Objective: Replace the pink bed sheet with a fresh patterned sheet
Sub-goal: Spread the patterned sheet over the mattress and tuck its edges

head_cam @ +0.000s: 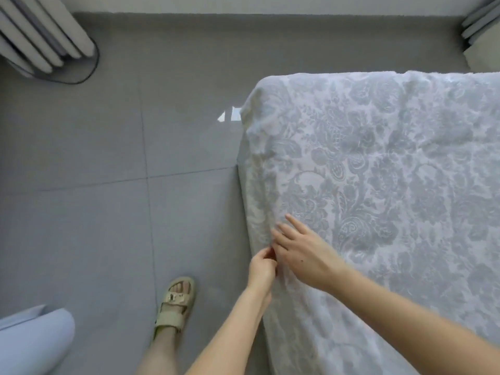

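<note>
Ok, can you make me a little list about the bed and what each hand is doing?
bed cover: patterned sheet, grey-blue flowers on white, spread over top and side
left hand: pinches the sheet at the side edge
right hand: flat on the sheet, fingers straight
floor: grey tiles, one foot in a sandal

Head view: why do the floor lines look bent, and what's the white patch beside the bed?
Head view: the wide-angle lens bows the tile joints; the white patch looks like light reflecting off the glossy floor; lighting is soft and even, the picture slightly blurred.
</note>
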A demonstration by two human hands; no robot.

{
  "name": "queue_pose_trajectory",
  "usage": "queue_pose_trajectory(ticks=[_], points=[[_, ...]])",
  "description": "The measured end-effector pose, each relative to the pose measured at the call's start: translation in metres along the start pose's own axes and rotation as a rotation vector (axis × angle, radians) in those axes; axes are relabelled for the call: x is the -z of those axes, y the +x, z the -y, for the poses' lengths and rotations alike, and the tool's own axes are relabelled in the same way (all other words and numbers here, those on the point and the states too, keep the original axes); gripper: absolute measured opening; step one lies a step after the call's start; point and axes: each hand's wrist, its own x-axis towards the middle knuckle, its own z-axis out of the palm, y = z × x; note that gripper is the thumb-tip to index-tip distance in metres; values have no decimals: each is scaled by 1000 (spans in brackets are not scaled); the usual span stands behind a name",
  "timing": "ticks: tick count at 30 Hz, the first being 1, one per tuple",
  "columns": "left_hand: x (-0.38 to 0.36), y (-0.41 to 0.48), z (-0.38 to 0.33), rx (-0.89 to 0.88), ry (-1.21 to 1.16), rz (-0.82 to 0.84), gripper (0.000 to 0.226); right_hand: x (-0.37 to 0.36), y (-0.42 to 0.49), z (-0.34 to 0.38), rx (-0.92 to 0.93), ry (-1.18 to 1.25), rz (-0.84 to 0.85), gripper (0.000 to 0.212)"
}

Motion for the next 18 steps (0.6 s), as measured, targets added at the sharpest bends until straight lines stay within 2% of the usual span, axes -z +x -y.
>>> queue_pose_trajectory(ticks=[2, 5, 7, 9, 11, 13, 15, 17, 18], points=[[1, 3, -6, 4, 9, 8, 38, 11, 31, -17, 97, -129, 160, 27], [10, 15, -8, 15, 8, 45, 41, 17, 71, -33, 277, -295, 354, 34], [14, 23, -13, 16, 14, 103, 46, 17, 86, -39, 359, -387, 382, 31], [16, 31, -13, 28, 45, 165, 39, 15, 98, -45, 435, -437, 393, 20], [14, 31, -12, 13, 140, 227, 28, 7, 104, -50, 509, -375, 342, 20], [10, 33, -10, -7, 221, 268, 32, 13, 109, -55, 505, -287, 291, 26], [11, 37, -16, -24, 298, 272, 28, 22, 117, -53, 511, -378, 357, 34], [19, 42, -27, -59, 339, 180, 28, 26, 128, -46, 520, -507, 472, 44], [23, 46, -30, -57, 284, 128, 32, 30, 132, -43, 500, -500, 528, 47]])
